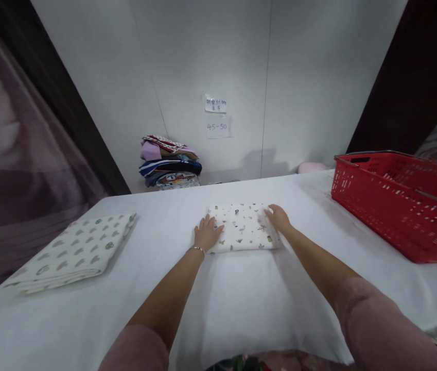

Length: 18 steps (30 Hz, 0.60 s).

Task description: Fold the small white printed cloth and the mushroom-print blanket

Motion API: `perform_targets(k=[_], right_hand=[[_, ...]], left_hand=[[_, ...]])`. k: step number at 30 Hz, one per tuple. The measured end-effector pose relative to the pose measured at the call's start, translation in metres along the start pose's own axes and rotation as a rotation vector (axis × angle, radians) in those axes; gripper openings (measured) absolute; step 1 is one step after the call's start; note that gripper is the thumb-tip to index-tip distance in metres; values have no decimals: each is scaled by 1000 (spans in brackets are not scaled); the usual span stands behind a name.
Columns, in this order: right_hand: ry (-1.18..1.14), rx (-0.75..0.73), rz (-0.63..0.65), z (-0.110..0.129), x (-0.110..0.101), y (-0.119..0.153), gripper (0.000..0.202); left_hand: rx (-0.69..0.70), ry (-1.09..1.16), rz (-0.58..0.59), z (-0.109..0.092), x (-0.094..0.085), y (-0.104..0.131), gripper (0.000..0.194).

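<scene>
At far left, a dusky pink curtain (13, 170). Next, on the left of a broad white-covered table (152, 268), a folded cream cloth with grey-brown cloud-like shapes (81, 245). Past the far edge, against a pale grey wall (203, 51), a stack of folded multicoloured fabrics (170, 165). Nearer, the left hand (206, 235), palm down, fingers spread wide over the left edge of a folded white cloth printed with small plants and animals (243, 228), flat at mid-table between both hands. Around the left wrist, a thin silver bracelet (198, 249). Higher up, on the wall, two handwritten white paper notes (218, 127), the lower reading "45-50". At the white cloth's far right corner, the right hand (279, 218), fingers close together and touching the fabric; impossible to tell whether pinched on it. At far right, a red plastic basket with slotted sides and metal handles (388, 211).
</scene>
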State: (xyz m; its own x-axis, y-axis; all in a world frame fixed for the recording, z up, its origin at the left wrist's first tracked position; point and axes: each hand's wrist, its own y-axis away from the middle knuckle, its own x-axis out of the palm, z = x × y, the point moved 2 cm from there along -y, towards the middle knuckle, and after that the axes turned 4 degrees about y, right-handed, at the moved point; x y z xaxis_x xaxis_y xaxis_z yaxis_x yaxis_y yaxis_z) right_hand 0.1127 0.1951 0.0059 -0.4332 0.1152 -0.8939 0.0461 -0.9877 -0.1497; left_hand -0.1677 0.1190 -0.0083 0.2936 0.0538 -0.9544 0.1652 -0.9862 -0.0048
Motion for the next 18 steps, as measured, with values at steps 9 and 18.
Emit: perform_targets(k=[9,18], right_hand=[[-74,224,-3,-2,15,-51,31],[-148,285,-55,-9,29,-65,20]], left_hand=[[42,-10,43,1,12,-10,67],[40,7,29,2,13,-9,65]])
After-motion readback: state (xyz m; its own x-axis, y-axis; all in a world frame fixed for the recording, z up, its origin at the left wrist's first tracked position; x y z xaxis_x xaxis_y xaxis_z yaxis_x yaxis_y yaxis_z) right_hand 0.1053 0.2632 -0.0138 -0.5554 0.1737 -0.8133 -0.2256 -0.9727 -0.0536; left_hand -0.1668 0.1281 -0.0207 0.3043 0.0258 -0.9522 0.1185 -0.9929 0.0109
